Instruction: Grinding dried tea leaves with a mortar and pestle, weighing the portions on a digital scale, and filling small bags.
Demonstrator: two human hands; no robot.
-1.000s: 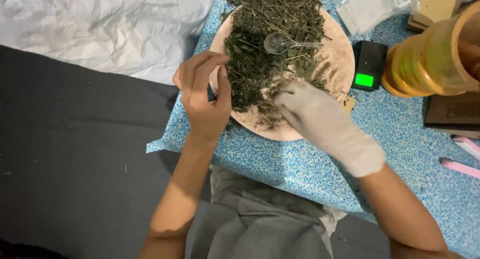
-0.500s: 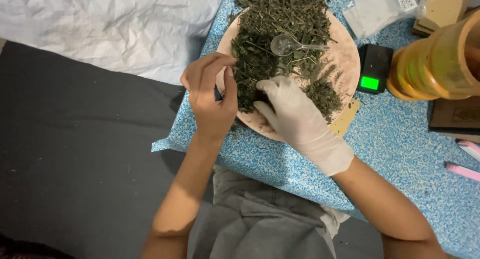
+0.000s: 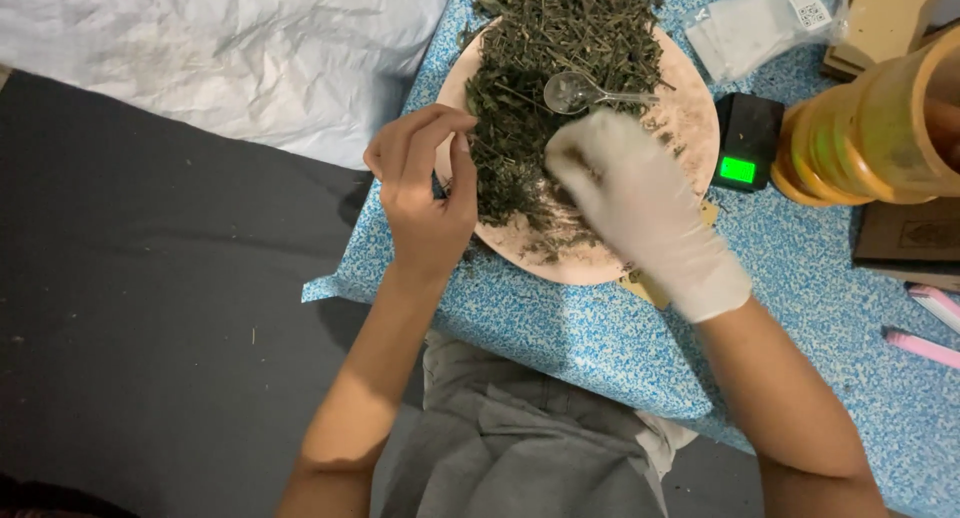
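Working over a round pinkish plate at upper centre of frame, heaped with dried green herb. Left hand, bare, sits at the plate's left rim, thumb and fingers pinched together; can't tell what, if anything, is between them. Right hand, in a white glove, lies on the plate's lower right part, fingers curled down onto the herb at the pile's edge; motion-blurred, so grip on the herb can't be confirmed. Clear plastic spoon rests on top of the pile, just above the gloved hand, bowl to the left. Plate sits on a desk covered in blue speckled sheet. Right of the plate: small black scale with a lit green display, touching or nearly touching the plate rim. Further right, an amber translucent jar at frame edge. Clear plastic bags at upper right. Pink sticks at right edge. White crumpled sheet upper left, dark surface below it.
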